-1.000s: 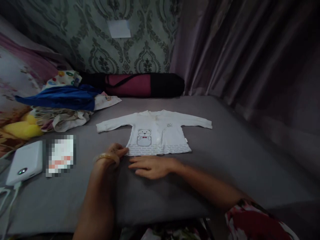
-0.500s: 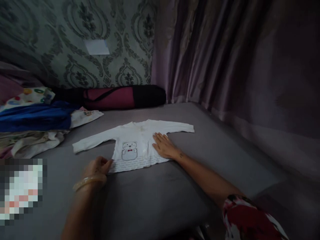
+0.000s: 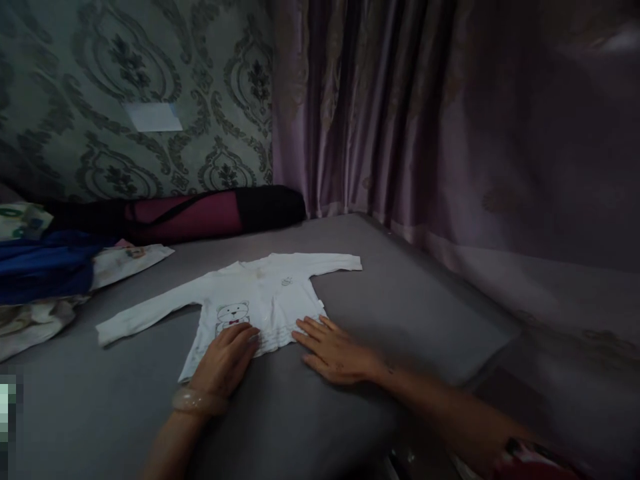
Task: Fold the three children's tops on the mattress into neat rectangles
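Observation:
A small white long-sleeved baby shirt [image 3: 273, 297] lies spread out, its sleeves stretched to both sides. It has a bear print on one side of the front, partly covered by my left hand [image 3: 227, 360], and a small mark on the other side. That hand rests on the lower hem, with fingers bent over the cloth and pointing right; its thumb is hidden. My right hand [image 3: 335, 350] lies flat across the hem at the opposite corner, fingers spread. A pale bangle [image 3: 199, 402] circles my left wrist.
The shirt is on a grey-covered bed [image 3: 400, 300]. Clothes, including a blue garment [image 3: 47, 267], are heaped at the left. A long maroon and black bag [image 3: 200, 217] lies along the patterned wall. Purple curtains [image 3: 345, 133] hang on the right.
My left hand has moved right from the shirt's lower left corner onto the hem. My right hand has slid down from the chest to the hem. The view has turned slightly right.

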`<state>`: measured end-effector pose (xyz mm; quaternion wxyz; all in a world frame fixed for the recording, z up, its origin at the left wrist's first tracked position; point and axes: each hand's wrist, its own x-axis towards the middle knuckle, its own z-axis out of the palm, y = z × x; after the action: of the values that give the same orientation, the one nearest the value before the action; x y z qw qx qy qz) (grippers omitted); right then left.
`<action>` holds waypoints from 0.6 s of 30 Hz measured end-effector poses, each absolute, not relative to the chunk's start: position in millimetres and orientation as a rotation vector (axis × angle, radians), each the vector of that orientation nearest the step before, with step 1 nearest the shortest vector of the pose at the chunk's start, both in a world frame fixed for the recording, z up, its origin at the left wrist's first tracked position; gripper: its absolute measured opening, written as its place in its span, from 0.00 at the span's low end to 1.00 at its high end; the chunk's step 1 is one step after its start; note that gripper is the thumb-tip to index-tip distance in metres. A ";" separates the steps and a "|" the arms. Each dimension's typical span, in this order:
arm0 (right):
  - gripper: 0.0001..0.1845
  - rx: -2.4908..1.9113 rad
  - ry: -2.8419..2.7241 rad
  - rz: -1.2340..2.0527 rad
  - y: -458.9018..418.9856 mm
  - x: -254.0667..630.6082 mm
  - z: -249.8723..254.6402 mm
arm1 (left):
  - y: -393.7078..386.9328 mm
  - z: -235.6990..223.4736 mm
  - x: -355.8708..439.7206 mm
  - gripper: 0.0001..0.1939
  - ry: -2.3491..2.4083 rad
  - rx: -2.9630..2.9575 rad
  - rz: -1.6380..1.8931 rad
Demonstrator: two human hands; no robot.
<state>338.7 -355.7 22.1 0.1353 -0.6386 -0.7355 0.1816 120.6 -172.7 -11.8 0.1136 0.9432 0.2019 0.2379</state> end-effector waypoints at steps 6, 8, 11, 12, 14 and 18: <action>0.23 -1.545 -1.979 1.008 -366.0 390.0 35.9 | -170.1 -18.4 119.7 0.19 0.450 2.846 0.815; 0.24 -1.558 -1.770 1.101 -353.8 421.3 37.8 | -169.9 -18.8 120.1 0.19 0.438 2.848 0.828; 0.22 -1.849 -1.279 0.799 -324.6 473.3 36.3 | -169.6 -19.4 121.2 0.20 0.458 2.838 0.847; 0.20 -2.011 -1.103 0.602 -313.8 490.0 35.1 | -169.5 -19.3 121.4 0.20 0.468 2.836 0.853; 0.17 -2.204 -0.873 0.321 -293.7 519.3 32.5 | -169.7 -18.2 121.5 0.21 0.477 2.835 0.866; 0.16 -2.340 -0.722 0.180 -265.7 553.6 24.2 | -169.3 -15.9 120.4 0.21 0.462 2.812 0.885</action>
<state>553.6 -265.7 24.2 0.3363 -0.8975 -0.2770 0.0690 120.4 -169.3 -15.9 0.0789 0.9394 0.1545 0.2957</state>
